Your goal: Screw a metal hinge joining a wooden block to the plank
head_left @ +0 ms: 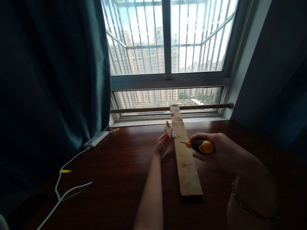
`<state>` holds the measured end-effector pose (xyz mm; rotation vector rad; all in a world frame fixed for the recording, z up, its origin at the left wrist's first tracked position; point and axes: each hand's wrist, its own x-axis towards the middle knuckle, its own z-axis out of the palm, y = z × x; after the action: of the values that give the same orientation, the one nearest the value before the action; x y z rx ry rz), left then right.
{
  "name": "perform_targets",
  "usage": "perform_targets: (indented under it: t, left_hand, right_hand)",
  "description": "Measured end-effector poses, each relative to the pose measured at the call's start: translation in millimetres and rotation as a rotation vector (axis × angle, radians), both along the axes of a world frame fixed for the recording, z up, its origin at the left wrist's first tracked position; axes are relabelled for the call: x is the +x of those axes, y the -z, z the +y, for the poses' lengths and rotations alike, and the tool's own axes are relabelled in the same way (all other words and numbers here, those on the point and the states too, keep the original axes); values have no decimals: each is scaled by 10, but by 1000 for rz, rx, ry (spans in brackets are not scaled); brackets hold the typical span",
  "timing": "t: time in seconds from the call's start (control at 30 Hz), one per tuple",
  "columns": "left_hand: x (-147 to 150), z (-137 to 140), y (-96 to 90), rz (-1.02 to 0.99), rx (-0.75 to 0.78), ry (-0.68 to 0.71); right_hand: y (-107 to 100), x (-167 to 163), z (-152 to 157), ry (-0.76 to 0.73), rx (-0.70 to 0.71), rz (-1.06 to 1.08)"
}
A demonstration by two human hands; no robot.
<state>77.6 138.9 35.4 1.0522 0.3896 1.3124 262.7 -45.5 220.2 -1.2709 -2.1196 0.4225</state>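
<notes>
In the head view, the left hand (162, 144) and the right hand (222, 148) work on either side of a plank (187, 166). The plank lies lengthwise on the table (115, 179), its far end by the rail (203, 107) under the window (198, 38). It looks stiff and fairly heavy, best taken by its long edges. The block (168, 129), at the plank's left edge, looks light and rigid, easy to pinch by its sides. The hinge (174, 134) beside it seems small, hard and perhaps slippery, with leaves that could swing. The screwdriver (200, 146) should handle as light and sturdy; its thick handle is the place to grip.

The left hand is partly closed, fingers pinching the block; whether they also touch the hinge, I cannot tell. The right hand is curled around the screwdriver's handle, the tip pointing left above the plank, apart from the hinge.
</notes>
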Motion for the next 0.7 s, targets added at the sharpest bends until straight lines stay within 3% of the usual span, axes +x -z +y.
perform_targets:
  t: [0.2,0.4,0.57,0.63,0.7]
  left_hand:
    - [-16,2,35,-57,19,64]
    - [197,83,105,-52,-14,-71]
    - [356,162,181,-20,-76,-228]
    - [378,199,217,2,-118,-288]
    - [385,234,251,15,-145,-333]
  right_hand:
    - [-8,35,5,44,16,8]
    - [-22,5,144,43,-15,64]
    - [75,-16,506,63,-215,429]
    - [181,13,743,169,-272,632]
    - [338,71,1015,300,-228,821]
